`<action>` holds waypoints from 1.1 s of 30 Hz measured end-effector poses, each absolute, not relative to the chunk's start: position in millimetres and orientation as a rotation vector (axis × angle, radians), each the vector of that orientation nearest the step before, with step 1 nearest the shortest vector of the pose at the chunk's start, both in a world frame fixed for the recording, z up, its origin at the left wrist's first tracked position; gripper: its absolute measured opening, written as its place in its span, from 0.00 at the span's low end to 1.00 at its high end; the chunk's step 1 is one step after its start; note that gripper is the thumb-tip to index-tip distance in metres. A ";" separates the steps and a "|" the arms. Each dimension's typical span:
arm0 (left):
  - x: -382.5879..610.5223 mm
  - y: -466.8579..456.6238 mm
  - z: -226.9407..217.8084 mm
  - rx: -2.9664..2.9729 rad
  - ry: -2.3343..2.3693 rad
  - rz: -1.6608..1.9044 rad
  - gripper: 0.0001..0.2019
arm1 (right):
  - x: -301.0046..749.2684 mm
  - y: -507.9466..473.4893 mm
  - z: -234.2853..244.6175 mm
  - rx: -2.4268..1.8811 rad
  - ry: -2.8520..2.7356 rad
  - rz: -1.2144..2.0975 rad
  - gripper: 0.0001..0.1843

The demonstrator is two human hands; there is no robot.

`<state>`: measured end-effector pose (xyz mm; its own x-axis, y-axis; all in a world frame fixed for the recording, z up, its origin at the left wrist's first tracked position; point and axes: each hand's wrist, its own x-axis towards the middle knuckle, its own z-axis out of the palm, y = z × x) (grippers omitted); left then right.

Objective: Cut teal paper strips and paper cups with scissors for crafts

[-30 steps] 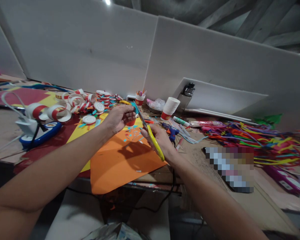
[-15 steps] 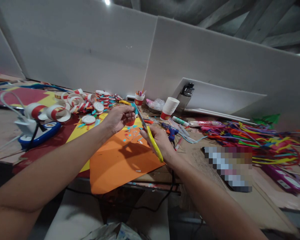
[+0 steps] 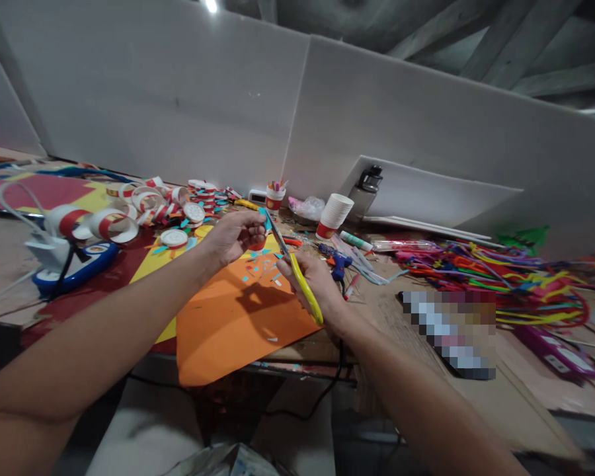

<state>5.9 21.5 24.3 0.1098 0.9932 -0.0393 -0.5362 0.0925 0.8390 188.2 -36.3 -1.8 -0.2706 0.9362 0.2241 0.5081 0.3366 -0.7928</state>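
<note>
Yellow-handled scissors (image 3: 305,287) are gripped in my right hand (image 3: 320,281), their blades pointing up and away toward my left hand. My left hand (image 3: 238,237) pinches a small piece of blue paper (image 3: 266,218), which sits against the blade tips. Both hands are raised over a sheet of orange paper (image 3: 218,344), strewn with small paper scraps (image 3: 258,270). Behind my left fingers a red cup-like piece (image 3: 256,245) is partly hidden. White-and-red cut cup bottoms, one of them a round disc (image 3: 174,238), lie left of my left hand with blue strips around them.
Stacked paper cups (image 3: 334,217), a bottle (image 3: 365,193) and a blue glue gun (image 3: 340,263) are beyond my right hand. Colourful pipe cleaners (image 3: 476,271) pile up at the right. A blue power strip (image 3: 74,270) with cables stands left, near curled cup strips (image 3: 112,225).
The blue paper at the blade tips looks slightly tilted compared with before. Both hands keep nearly the same place, and the whole view has shifted a little.
</note>
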 end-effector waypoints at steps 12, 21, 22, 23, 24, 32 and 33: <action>6.3 19.9 20.3 0.928 0.663 1.249 0.07 | 191.0 -33.9 -4.1 -1.209 -1.900 0.803 0.18; 7.0 17.7 21.3 0.951 0.657 1.256 0.08 | 190.1 -34.3 -2.1 -1.201 -1.913 0.792 0.19; 7.0 17.6 21.6 0.951 0.660 1.254 0.09 | 190.1 -34.4 -2.5 -1.203 -1.911 0.789 0.19; 7.0 17.6 21.7 0.952 0.662 1.251 0.09 | 190.0 -34.4 -2.8 -1.206 -1.911 0.787 0.20; 7.1 17.6 21.7 0.955 0.663 1.246 0.09 | 190.0 -34.5 -3.0 -1.208 -1.910 0.788 0.20; 5.2 21.9 17.8 0.989 0.675 1.230 0.08 | 189.7 -35.2 -5.0 -1.225 -1.866 0.839 0.19; 4.9 22.5 17.4 0.989 0.673 1.230 0.07 | 189.1 -35.0 -5.8 -1.220 -1.835 0.869 0.19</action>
